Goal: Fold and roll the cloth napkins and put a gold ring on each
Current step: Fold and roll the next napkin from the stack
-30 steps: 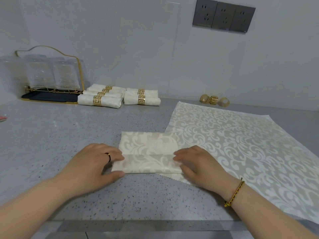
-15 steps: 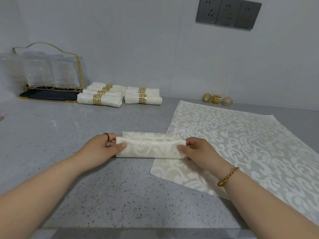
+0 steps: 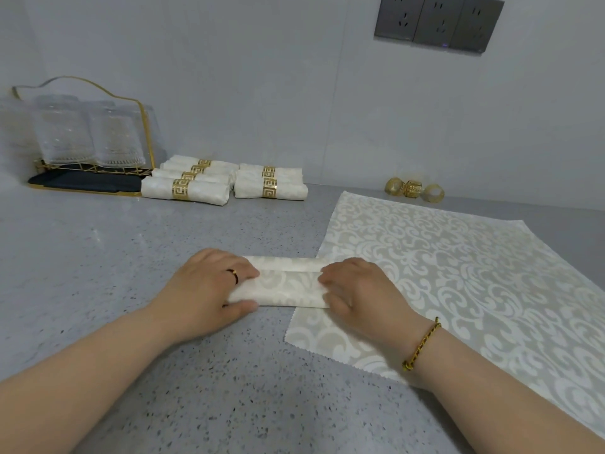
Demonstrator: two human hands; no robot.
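While both palms face down, we see the left hand (image 3: 209,290) and the right hand (image 3: 358,294) each curl its fingers over one end of the rolled napkin (image 3: 288,286) (thumbs at its near edge). It lies on the grey speckled worktop (image 3: 131,257), its right end on a flat napkin (image 3: 458,273); finished rolls (image 3: 226,183) and gold rings (image 3: 414,190) lie by the wall.

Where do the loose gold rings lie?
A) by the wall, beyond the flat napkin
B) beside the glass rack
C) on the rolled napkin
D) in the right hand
A: the loose gold rings lie at the back of the counter, past the far edge of the flat napkin; the left hand and right hand hold only the rolled napkin.
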